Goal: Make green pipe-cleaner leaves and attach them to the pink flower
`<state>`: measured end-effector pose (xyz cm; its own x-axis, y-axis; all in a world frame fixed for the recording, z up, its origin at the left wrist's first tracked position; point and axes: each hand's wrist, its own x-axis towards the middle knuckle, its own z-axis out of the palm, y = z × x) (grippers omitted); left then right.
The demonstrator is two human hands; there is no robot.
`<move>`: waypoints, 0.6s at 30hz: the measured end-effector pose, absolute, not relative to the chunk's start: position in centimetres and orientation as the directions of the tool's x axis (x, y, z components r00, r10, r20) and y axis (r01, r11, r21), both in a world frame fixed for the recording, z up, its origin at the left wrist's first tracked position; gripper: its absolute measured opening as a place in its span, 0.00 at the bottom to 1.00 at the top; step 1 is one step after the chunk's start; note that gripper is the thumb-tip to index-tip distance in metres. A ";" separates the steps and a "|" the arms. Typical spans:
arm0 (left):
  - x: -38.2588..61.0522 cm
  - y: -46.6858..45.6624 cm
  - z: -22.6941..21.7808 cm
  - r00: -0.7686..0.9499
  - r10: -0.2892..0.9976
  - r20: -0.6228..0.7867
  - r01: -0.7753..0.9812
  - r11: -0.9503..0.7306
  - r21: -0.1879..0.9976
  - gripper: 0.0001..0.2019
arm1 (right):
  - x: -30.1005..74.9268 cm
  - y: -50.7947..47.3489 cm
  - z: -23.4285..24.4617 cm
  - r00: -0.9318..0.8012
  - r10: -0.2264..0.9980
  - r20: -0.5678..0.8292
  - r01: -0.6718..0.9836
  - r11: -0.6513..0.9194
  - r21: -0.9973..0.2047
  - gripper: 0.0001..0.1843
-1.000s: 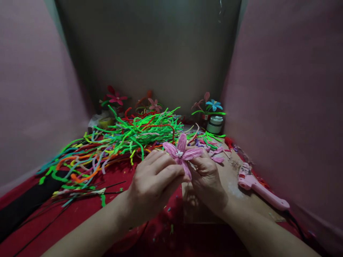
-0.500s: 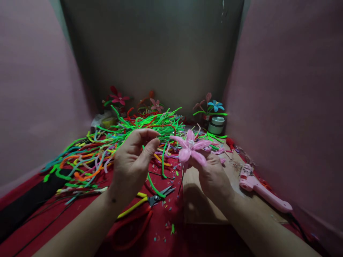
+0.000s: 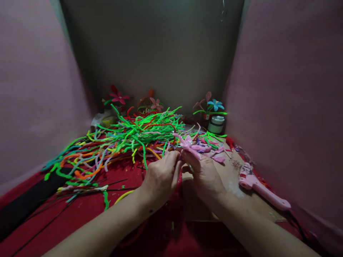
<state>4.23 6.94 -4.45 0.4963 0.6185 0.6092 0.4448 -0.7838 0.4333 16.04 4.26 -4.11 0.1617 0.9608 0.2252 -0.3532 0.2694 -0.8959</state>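
Note:
A pink pipe-cleaner flower (image 3: pixel 191 145) with a whitish centre is in my right hand (image 3: pixel 205 173), its thumb and fingers closed just beneath the petals. My left hand (image 3: pixel 163 175) is closed, its fingertips meeting the right ones under the bloom. Whatever the left fingers pinch there is hidden, and so is the flower's stem. Below my left wrist, part of a yellow handle (image 3: pixel 123 196) shows; the forearm and hand cover the rest of the pliers.
A heap of green pipe cleaners (image 3: pixel 152 128) and other colours spreads behind and left. At right, a pink glue gun (image 3: pixel 264 192) rests on a board (image 3: pixel 233 192). Finished flowers (image 3: pixel 215 104) and a lidded jar (image 3: pixel 215 125) stand along the back, between pink side walls (image 3: pixel 289 89).
My left hand has moved right and down to meet my right hand beneath the flower. The flower has tipped and dropped slightly. The pliers are now mostly covered.

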 end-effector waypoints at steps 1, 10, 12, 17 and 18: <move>4.2 7.1 -4.5 0.504 0.606 0.616 0.452 -0.792 0.410 0.08 | 16.0 4.2 -4.0 0.166 0.960 0.226 -0.332 0.270 -0.904 0.10; 4.4 6.7 -2.9 0.402 0.854 0.330 0.162 -0.420 0.893 0.07 | 15.9 4.4 -4.0 0.135 0.941 0.309 -0.298 0.336 -0.894 0.09; 4.5 6.6 -2.6 0.401 0.887 0.229 0.051 -0.271 0.961 0.07 | 15.9 4.3 -4.0 0.149 0.946 0.289 -0.256 0.319 -0.912 0.08; 4.5 6.3 -2.2 0.481 0.876 0.036 -0.159 0.046 0.986 0.08 | 16.3 4.3 -4.4 0.137 0.963 0.231 -0.276 0.261 -0.925 0.08; 4.5 6.3 -2.2 0.508 0.861 0.021 -0.199 0.093 0.975 0.08 | 16.4 4.3 -4.6 0.110 0.971 0.213 -0.309 0.238 -0.921 0.09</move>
